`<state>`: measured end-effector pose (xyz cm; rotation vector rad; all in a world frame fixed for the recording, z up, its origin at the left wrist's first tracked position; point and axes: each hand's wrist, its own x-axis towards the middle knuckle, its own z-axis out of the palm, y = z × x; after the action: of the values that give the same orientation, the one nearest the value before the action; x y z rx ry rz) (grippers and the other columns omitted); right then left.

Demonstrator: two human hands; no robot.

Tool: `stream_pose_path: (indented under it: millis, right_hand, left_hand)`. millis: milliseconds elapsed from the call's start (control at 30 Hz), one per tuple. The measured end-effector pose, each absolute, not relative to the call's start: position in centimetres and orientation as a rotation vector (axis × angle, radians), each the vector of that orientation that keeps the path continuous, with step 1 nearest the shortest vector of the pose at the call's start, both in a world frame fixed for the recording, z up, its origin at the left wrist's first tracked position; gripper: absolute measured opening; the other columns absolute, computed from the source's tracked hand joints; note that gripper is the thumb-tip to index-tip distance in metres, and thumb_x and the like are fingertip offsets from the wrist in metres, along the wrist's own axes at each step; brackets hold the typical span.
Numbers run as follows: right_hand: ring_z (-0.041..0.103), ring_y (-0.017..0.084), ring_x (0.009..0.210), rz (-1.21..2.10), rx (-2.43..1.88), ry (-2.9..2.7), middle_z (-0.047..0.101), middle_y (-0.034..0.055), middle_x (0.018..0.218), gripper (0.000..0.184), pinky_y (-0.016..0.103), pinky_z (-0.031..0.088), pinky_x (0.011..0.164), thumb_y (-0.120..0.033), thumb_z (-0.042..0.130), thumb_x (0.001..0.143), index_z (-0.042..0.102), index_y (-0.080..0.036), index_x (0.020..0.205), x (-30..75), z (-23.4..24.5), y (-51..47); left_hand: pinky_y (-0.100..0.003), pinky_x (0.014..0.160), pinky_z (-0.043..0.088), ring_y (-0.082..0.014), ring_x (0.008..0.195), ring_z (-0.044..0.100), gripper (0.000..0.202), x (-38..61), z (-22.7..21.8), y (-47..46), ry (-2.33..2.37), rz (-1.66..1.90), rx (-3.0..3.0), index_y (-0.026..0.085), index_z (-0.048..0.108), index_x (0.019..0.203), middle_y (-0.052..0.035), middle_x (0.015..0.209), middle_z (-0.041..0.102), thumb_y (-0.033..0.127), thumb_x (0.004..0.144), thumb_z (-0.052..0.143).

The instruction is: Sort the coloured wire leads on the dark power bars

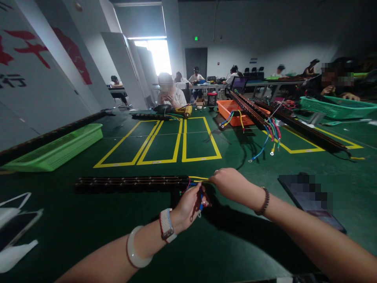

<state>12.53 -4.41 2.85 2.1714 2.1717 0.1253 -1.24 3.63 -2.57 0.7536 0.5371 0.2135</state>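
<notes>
A long black strip assembly (129,183) with thin copper-coloured lines lies across the green table before me. Coloured wires leave its right end. My left hand (188,206) is closed around this wire bundle; a blue wire with a ring terminal (199,214) pokes out below the fingers. At the upper right of it, my right hand (231,182) pinches a yellow wire (198,178) that runs from the strip's end. Its fingertips are partly hidden by the hand itself.
A phone (312,204) lies to the right, white-edged items (20,224) to the left. Green basket (73,147), orange basket (228,106) and teal basket (338,108) stand farther off, with more wired strips (250,112). Yellow tape (203,159) marks the table. Other people sit beyond.
</notes>
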Motion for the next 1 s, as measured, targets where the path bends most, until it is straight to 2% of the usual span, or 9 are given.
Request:
stream_pose_path:
  millis: [133, 300, 500, 600, 700, 833, 1000]
  right_hand:
    - [0.06, 0.021, 0.067, 0.179, 2.085, 2.139, 0.064, 0.009, 0.072, 0.015, 0.028, 0.043, 0.059, -0.003, 0.054, 0.076, 0.067, -0.012, 0.076, 10.8, 2.8, -4.5]
    - [0.06, 0.022, 0.072, 0.304, 2.112, 2.109, 0.063, 0.0096, 0.076, 0.013, 0.029, 0.044, 0.063, -0.004, 0.056, 0.078, 0.067, -0.011, 0.08, 10.9, 2.7, -4.1]
    - [0.062, 0.02, 0.068, 0.121, 2.164, 2.101, 0.065, 0.0081, 0.077, 0.018, 0.027, 0.042, 0.058, -0.005, 0.052, 0.08, 0.067, -0.014, 0.085, 12.2, 2.3, -4.3]
    - [0.063, 0.02, 0.069, -0.007, 2.189, 2.095, 0.066, 0.0079, 0.079, 0.017, 0.026, 0.041, 0.057, -0.015, 0.053, 0.084, 0.069, -0.017, 0.09, 12.7, 2.7, -4.5]
    - [0.062, 0.02, 0.072, -0.008, 2.228, 2.147, 0.066, 0.008, 0.079, 0.02, 0.025, 0.041, 0.059, -0.025, 0.05, 0.088, 0.069, -0.018, 0.088, 13.2, 4.3, -4.9]
    - [0.06, 0.016, 0.074, 0.066, 2.461, 2.302, 0.066, 0.0055, 0.081, 0.023, 0.023, 0.041, 0.064, -0.025, 0.047, 0.091, 0.069, -0.018, 0.09, 13.7, 7.9, -6.2]
    - [0.056, 0.011, 0.06, -0.087, 2.556, 2.35, 0.062, 0.0014, 0.068, 0.023, 0.021, 0.036, 0.055, -0.035, 0.052, 0.09, 0.066, -0.018, 0.082, 12.2, 9.9, -7.8]
  left_hand:
    - [-0.023, 0.053, 0.037, -0.0089, 0.045, 0.04, 0.028, -1.3, -3.0, 3.8, 0.514, 0.218, 0.769, 0.015, 0.047, 0.068, 0.0016, 0.051, 0.044, 0.032, 0.09, 0.04]
    - [-0.022, 0.047, 0.033, -0.007, 0.037, 0.029, 0.029, -1.2, -3.1, 3.9, 0.502, 0.217, 0.736, 0.016, 0.047, 0.068, 0.0058, 0.04, 0.032, 0.033, 0.09, 0.04]
    - [-0.023, 0.054, 0.04, -0.0082, 0.043, 0.04, 0.025, -1.1, -3.1, 4.0, 0.546, 0.24, 0.763, 0.013, 0.051, 0.08, 0.0032, 0.048, 0.044, 0.033, 0.091, 0.041]
    - [-0.024, 0.056, 0.041, -0.0096, 0.047, 0.045, 0.026, -1.1, -3.0, 4.0, 0.554, 0.214, 0.767, 0.014, 0.051, 0.078, 0.0011, 0.052, 0.047, 0.032, 0.091, 0.039]
    - [-0.023, 0.057, 0.041, -0.0089, 0.05, 0.046, 0.024, -1.1, -2.7, 3.9, 0.535, 0.213, 0.725, 0.014, 0.051, 0.075, 0.0, 0.057, 0.049, 0.028, 0.091, 0.039]
    - [-0.024, 0.06, 0.043, -0.0105, 0.055, 0.051, 0.027, -1.1, -2.6, 3.8, 0.498, 0.218, 0.682, 0.013, 0.052, 0.07, -0.002, 0.06, 0.052, 0.025, 0.09, 0.039]
    - [-0.026, 0.062, 0.042, -0.0111, 0.055, 0.051, 0.02, -1.3, -3.0, 4.0, 0.489, 0.213, 0.651, 0.013, 0.054, 0.071, -0.0006, 0.06, 0.053, 0.028, 0.084, 0.052]
